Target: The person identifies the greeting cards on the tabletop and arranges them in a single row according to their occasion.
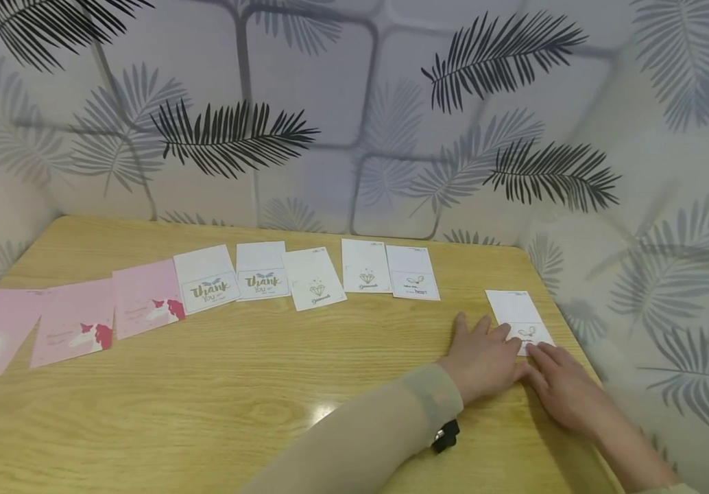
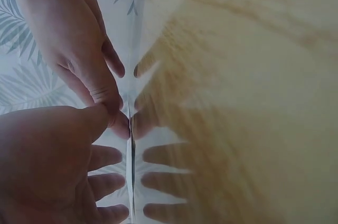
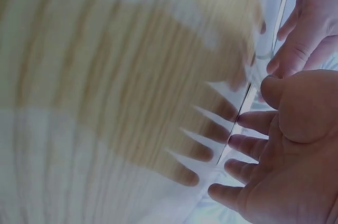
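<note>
At the table's right end lies a white card (image 1: 515, 307) with a small winged-heart print on its lower half. My left hand (image 1: 483, 360) rests over the card's lower left corner, fingers spread and fairly straight. From the right, my right hand (image 1: 567, 390) touches the lower right corner with its fingertips. The thumbs meet just below the card's near edge. In the left wrist view the card (image 2: 131, 174) shows edge-on as a thin strip, with fingertips right at it. Straight fingers (image 3: 257, 122) of the right hand reach the tabletop in the right wrist view.
A row of cards runs along the back: pink ones (image 1: 151, 295) at the left, "Thank You" cards (image 1: 209, 261), diamond cards (image 1: 363, 257), then another winged-heart card (image 1: 412, 264). The wooden table (image 1: 206, 412) ends at leaf-patterned walls (image 1: 391, 103) behind and at the right.
</note>
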The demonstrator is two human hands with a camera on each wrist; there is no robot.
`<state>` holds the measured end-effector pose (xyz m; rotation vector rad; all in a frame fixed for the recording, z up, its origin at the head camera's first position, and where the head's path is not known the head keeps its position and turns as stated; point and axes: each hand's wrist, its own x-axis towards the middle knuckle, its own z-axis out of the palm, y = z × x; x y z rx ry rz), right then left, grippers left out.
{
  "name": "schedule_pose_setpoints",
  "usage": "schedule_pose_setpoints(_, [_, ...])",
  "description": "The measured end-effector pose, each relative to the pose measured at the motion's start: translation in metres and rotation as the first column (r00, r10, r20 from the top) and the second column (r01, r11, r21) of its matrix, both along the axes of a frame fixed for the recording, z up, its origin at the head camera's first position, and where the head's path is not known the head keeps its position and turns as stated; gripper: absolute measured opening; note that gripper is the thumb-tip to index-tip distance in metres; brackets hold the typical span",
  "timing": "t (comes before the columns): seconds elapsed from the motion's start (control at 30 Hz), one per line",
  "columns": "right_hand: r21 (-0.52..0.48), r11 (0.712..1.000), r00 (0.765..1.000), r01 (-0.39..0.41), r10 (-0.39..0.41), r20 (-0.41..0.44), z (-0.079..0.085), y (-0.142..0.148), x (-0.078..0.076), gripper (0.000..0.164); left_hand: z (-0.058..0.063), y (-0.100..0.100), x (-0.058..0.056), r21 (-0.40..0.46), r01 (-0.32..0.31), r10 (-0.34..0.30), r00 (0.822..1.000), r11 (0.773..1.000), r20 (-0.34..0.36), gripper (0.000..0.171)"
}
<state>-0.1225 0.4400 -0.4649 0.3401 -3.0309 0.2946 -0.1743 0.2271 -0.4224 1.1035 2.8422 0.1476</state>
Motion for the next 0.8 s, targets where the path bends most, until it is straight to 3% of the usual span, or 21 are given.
schedule_pose_setpoints(0.2, [-0.011, 0.999, 0.998, 0.03, -0.031, -0.049, 0.019, -0.012, 0.001, 0.038, 0.001, -0.001, 0.0, 0.0, 0.008, -0.008, 1.0, 1.0, 0.016, 0.045])
schedule_pose_setpoints(0.43, [-0.031, 0.982, 0.977, 0.185, -0.18, 0.114, 0.049, -0.02, -0.006, 0.049, 0.003, -0.005, -0.004, -0.03, 0.02, -0.019, 0.999, 0.999, 0.029, 0.042])
schedule_pose_setpoints(0.8, [-0.015, 0.968, 0.95, 0.252, -0.245, 0.194, 0.053, -0.01, -0.029, 0.059, 0.002, -0.009, -0.008, -0.031, 0.013, -0.011, 0.998, 0.999, 0.055, 0.037])
